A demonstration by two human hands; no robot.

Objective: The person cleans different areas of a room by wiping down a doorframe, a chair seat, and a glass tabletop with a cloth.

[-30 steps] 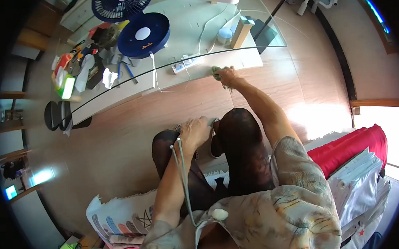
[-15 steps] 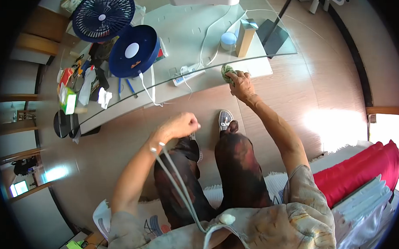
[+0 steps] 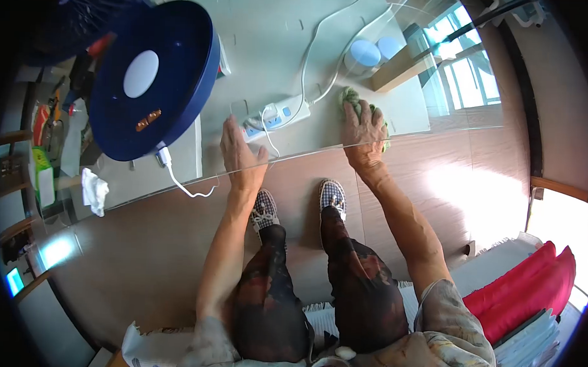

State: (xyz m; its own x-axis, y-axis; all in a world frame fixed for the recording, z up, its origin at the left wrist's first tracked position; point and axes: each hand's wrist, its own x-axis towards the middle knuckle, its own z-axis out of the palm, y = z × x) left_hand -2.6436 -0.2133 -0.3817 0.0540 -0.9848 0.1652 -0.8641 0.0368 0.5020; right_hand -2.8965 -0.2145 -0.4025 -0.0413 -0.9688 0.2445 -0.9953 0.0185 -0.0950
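Our right hand (image 3: 366,133) lies palm-down on the green cloth (image 3: 350,96), its fingers a little apart and pointing to about 11 o'clock. We cannot tell whether they pinch the cloth, since the palm hides most of it. The cloth shows past the fingertips at 11 o'clock and again along the hand's outer side, so what is visible runs roughly from 11 to 5 o'clock; its full long axis is hidden. The right hand is the nearer one, directly upon it.

Our left hand (image 3: 239,151) is well apart at 8 to 9 o'clock from the right, with nothing visible in its grasp, its fingers close together toward 11 o'clock and its thumb spread away. From it the cloth lies at 2 o'clock. Just beside it, at 1 to 2 o'clock, is the power strip (image 3: 295,110), its length running from 8 to 2.

The edge line of the glass counter (image 3: 263,43) crosses near both wrists; whether the hands are over or under the pane we cannot tell.

Farther out, the jar (image 3: 362,54) stands at 12 o'clock from our right hand and the wooden block (image 3: 396,73) at 1. The blue fan base (image 3: 181,69) is at 10 o'clock from our left hand, the crumpled tissue (image 3: 94,191) at 8.
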